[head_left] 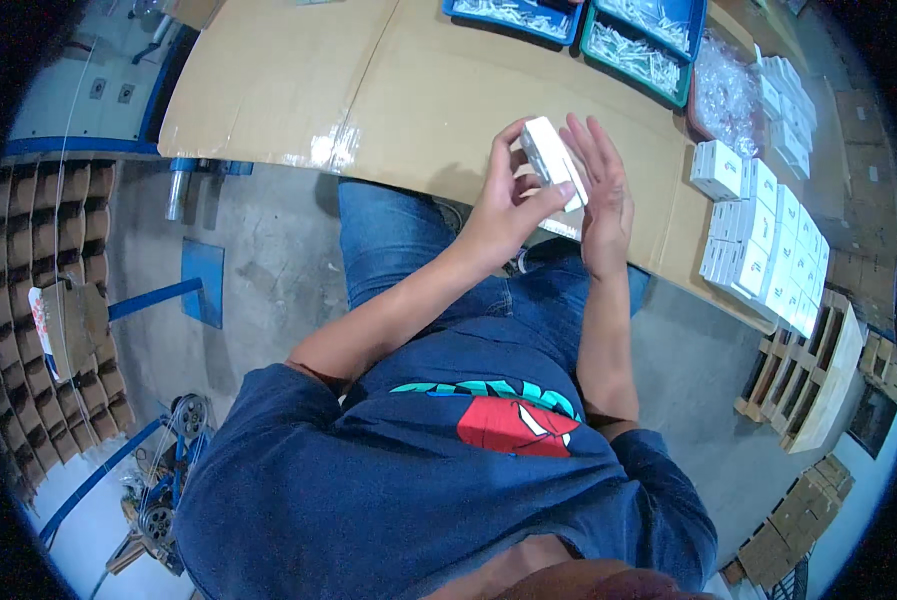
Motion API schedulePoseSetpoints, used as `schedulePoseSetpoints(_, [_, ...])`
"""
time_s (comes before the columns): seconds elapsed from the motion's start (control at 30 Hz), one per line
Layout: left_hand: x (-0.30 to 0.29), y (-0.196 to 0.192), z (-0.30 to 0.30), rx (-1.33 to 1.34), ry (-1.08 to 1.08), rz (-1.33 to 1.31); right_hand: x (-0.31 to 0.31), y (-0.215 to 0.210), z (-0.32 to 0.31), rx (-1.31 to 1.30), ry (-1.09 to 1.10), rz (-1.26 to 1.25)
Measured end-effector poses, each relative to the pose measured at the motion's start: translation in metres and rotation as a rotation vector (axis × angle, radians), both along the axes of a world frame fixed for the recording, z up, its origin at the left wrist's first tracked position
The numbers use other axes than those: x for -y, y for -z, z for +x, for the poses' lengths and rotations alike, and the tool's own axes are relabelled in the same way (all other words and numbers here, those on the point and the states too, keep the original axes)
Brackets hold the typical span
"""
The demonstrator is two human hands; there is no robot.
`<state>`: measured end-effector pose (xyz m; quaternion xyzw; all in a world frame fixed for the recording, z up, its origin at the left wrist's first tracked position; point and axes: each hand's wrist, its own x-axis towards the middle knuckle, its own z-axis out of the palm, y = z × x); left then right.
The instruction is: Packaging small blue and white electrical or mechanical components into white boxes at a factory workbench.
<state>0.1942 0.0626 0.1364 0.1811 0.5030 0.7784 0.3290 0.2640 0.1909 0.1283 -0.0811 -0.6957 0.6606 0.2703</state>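
My left hand grips a small white box between thumb and fingers, holding it tilted above the near edge of the cardboard-covered table. Close by on its right is my right hand, fingers stretched upward and its palm turned toward the box. Whether the right palm touches the box I cannot tell. To the right of my hands, small white boxes of the same look stand stacked in rows at the table's right edge.
Blue trays and a green tray of small white pieces stand at the far side. Beside them a reddish tray holds clear plastic bags. A wooden pallet lies on the right floor. Blue-framed machinery stands at the left.
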Motion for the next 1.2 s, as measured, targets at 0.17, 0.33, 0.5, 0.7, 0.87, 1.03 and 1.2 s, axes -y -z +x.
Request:
schedulePoseSetpoints(0.17, [0.011, -0.002, -0.007, -0.259, 0.059, -0.065, -0.006, -0.015, 0.007, 0.094, -0.158, -0.216])
schedulePoseSetpoints(0.33, [0.009, 0.002, -0.002, -0.387, 0.029, -0.11, 0.0, -0.03, 0.006, 0.1, -0.227, -0.041])
schedulePoseSetpoints(0.5, [0.01, 0.005, -0.006, -0.329, 0.034, -0.111, 0.004, -0.031, 0.01, 0.172, -0.212, -0.063])
schedulePoseSetpoints(0.7, [0.012, 0.004, -0.011, 0.322, 0.272, -0.084, -0.001, -0.022, 0.006, -0.014, -0.094, 0.15])
schedulePoseSetpoints(0.87, [0.012, -0.008, -0.007, 0.636, 0.322, 0.063, 0.0, -0.021, 0.005, -0.009, -0.085, 0.26])
schedulePoseSetpoints(1.03, [0.006, -0.014, -0.002, 0.598, 0.231, 0.008, 0.003, -0.016, 0.005, 0.018, -0.067, 0.246])
schedulePoseSetpoints(1.2, [0.007, -0.01, -0.004, 0.599, 0.296, 0.064, 0.004, -0.009, 0.006, 0.079, -0.065, 0.228])
